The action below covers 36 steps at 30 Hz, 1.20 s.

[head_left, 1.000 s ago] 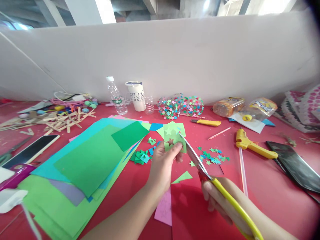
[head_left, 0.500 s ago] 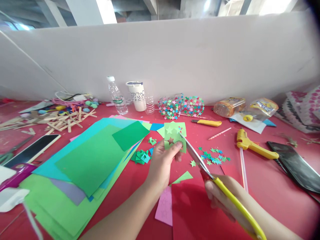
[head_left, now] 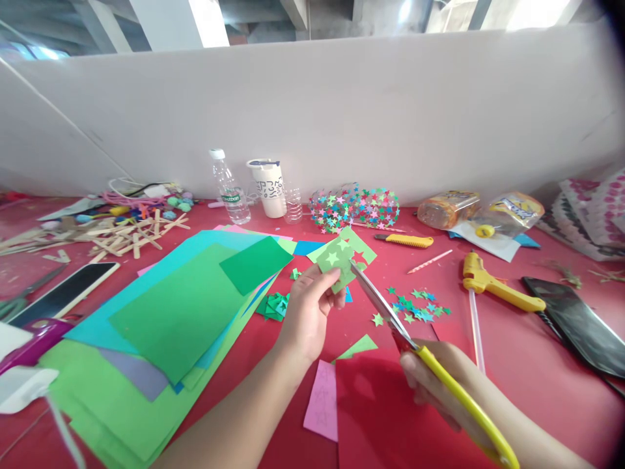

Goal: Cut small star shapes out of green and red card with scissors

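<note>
My left hand (head_left: 310,306) pinches a light green piece of paper (head_left: 344,251) with star-shaped holes cut in it. The sheet is tilted, and the table shows through the holes. In my right hand (head_left: 434,378) is a pair of scissors (head_left: 456,394) with yellow handles, its blades pointing up and left. Their tips meet the right edge of the green paper; I cannot tell how far apart the blades are. Small cut-out paper stars (head_left: 415,306) lie right of the blades. Folded green paper scraps (head_left: 273,306) sit left of my left hand.
Coloured paper sheets (head_left: 166,312) cover the left side. Red paper (head_left: 385,417) and pink paper (head_left: 322,404) lie in front. A water bottle (head_left: 232,189), a cup (head_left: 268,189) and star-covered bottles (head_left: 351,208) stand behind. A utility knife (head_left: 405,240) and glue gun (head_left: 498,286) lie right.
My left hand has turned the green paper clockwise and shifted slightly left and down with it. My right hand and the scissors have barely moved.
</note>
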### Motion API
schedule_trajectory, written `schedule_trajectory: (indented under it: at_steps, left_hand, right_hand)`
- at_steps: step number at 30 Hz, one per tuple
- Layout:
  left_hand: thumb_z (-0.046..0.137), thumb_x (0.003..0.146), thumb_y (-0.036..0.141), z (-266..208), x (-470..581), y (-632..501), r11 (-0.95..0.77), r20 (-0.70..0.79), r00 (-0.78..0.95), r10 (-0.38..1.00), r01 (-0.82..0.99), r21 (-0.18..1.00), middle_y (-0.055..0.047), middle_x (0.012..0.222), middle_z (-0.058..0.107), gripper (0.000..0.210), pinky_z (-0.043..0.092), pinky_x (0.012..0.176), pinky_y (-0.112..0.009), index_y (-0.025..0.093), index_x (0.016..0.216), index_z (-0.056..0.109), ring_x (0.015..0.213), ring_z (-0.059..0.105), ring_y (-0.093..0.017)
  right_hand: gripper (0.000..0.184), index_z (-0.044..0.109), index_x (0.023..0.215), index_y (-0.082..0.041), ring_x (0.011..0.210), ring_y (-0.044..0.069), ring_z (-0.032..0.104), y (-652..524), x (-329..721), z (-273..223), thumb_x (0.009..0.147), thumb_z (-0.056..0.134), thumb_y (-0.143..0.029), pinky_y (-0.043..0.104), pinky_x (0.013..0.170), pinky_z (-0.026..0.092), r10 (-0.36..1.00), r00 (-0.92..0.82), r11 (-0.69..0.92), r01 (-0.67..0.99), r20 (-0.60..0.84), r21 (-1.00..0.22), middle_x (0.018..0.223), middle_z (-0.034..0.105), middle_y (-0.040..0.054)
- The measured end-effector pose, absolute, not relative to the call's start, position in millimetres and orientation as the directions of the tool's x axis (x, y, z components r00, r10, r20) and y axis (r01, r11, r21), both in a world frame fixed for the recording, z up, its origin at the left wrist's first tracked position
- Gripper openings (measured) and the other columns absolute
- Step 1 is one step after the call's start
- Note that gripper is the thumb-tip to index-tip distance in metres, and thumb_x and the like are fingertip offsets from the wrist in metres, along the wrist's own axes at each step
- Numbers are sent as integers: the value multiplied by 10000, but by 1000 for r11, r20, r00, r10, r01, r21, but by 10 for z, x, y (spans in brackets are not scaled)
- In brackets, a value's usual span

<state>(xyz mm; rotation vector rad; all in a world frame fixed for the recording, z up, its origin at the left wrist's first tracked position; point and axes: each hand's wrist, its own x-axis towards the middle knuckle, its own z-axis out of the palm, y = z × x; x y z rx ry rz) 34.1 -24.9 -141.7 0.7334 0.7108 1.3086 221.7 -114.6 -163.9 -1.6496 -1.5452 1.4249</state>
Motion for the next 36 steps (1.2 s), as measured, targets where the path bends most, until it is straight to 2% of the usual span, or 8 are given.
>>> schedule_trajectory:
  at_steps: [5, 11, 14, 18, 24, 28, 33, 36]
  left_hand:
    - [786, 752, 272, -1443, 374, -280, 216, -61, 289, 956, -547, 809, -31, 662, 691, 164, 508, 559, -205, 126, 752, 710, 572, 633, -107]
    - [791, 734, 158, -1423, 343, -235, 159, -48, 189, 981, -633, 758, 28, 607, 625, 106, 446, 516, -143, 141, 743, 687, 529, 545, -49]
    - [818, 691, 151, -1408, 334, -214, 241, -106, 231, 967, -698, 675, 30, 611, 611, 174, 442, 530, -137, 134, 672, 646, 532, 532, -36]
    - [833, 659, 139, -1398, 355, -227, 326, -179, 276, 944, -711, 624, 21, 642, 626, 173, 439, 542, -125, 115, 704, 668, 561, 553, -31]
    - [812, 698, 172, -1418, 349, -229, 210, -108, 191, 976, -665, 717, 9, 665, 676, 141, 497, 575, -161, 130, 769, 698, 579, 610, -64]
    - [776, 751, 190, -1428, 332, -224, 102, -27, 133, 991, -595, 797, 19, 634, 667, 93, 470, 535, -158, 147, 754, 694, 553, 590, -63]
    - [713, 824, 216, -1415, 313, -248, -71, 120, 86, 989, -430, 900, 41, 598, 645, 91, 447, 527, -172, 180, 758, 662, 517, 570, -65]
    - [695, 840, 223, -1415, 305, -256, -99, 153, 107, 982, -401, 911, 44, 586, 637, 104, 440, 523, -182, 182, 761, 641, 511, 571, -71]
  right_hand:
    - [549, 425, 662, -236, 347, 63, 353, -1142, 2210, -1635, 847, 478, -750, 201, 330, 224, 912, -154, -281, 444, -381, -851, 565, 539, -26]
    - [496, 424, 654, -239, 339, 61, 352, -1132, 2204, -1614, 850, 512, -686, 195, 332, 221, 914, -110, -301, 464, -391, -833, 542, 497, -44]
    - [509, 428, 649, -238, 341, 64, 336, -1131, 2196, -1614, 841, 513, -702, 198, 327, 216, 913, -102, -306, 467, -395, -829, 528, 480, -50]
    - [516, 433, 644, -238, 342, 66, 331, -1122, 2187, -1640, 833, 534, -707, 207, 313, 221, 911, -78, -320, 488, -406, -812, 561, 498, -40]
    - [479, 387, 647, -250, 423, 100, 360, -1100, 2184, -1670, 839, 556, -655, 184, 307, 218, 900, -88, -325, 515, -426, -793, 553, 348, -68]
    - [517, 382, 652, -249, 393, 83, 334, -1101, 2224, -1625, 854, 512, -706, 208, 324, 190, 904, -113, -298, 526, -413, -796, 579, 371, -64]
    - [591, 389, 690, -236, 533, 117, 333, -1114, 2274, -1588, 890, 389, -792, 262, 475, 220, 926, -271, -76, 545, -261, -835, 633, 336, -64]
    - [620, 385, 698, -235, 570, 125, 322, -1112, 2285, -1590, 882, 346, -825, 269, 499, 220, 921, -302, -49, 539, -247, -841, 649, 317, -66]
